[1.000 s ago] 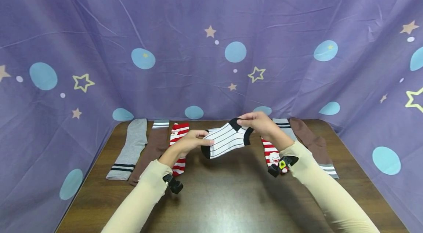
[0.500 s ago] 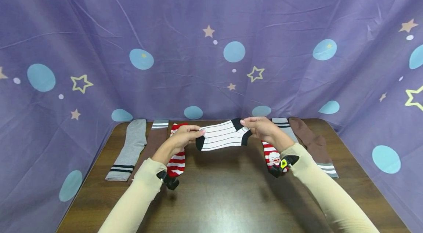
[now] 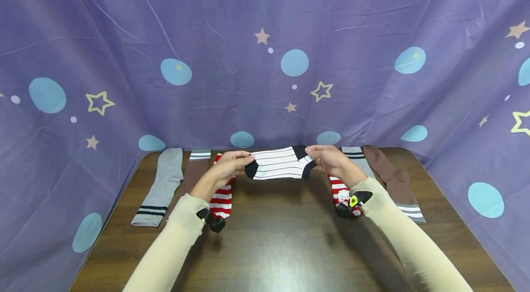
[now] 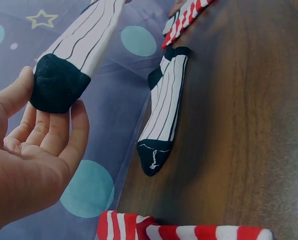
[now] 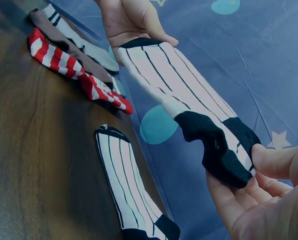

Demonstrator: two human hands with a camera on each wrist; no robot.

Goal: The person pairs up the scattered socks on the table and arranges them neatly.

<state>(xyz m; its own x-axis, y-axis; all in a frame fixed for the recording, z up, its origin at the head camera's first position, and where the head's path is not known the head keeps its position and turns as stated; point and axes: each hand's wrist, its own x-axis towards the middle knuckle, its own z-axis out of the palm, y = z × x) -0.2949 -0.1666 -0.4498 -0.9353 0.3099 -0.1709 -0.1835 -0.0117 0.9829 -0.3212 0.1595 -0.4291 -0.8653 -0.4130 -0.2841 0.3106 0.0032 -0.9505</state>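
- Behind everything I see a purple curtain point(image 3: 207, 53), hanging close along the table's back edge, so I judge rearward room slight.
- The wooden table point(image 3: 285, 241) gives me a broad bare stretch on the near side; its side edges run outside the sock rows.
- 4 long socks lie flat, which I read as done: left grey sock point(image 3: 159, 186), left brown sock point(image 3: 196, 174), right grey sock point(image 3: 365, 165), right brown sock point(image 3: 393, 174).
- 2 more seem settled, left red-striped sock point(image 3: 221, 202) and right red-striped sock point(image 3: 338, 188); they narrow the gap between.
- The left hand point(image 3: 223, 168) pinches the toe, the right hand point(image 3: 332, 162) the ankle end.
- Between them, above the table, hangs 1 held white sock point(image 3: 279, 164); I'd say placing it is left.
- Below, 1 loose white sock point(image 4: 165, 102) lies near the back edge.
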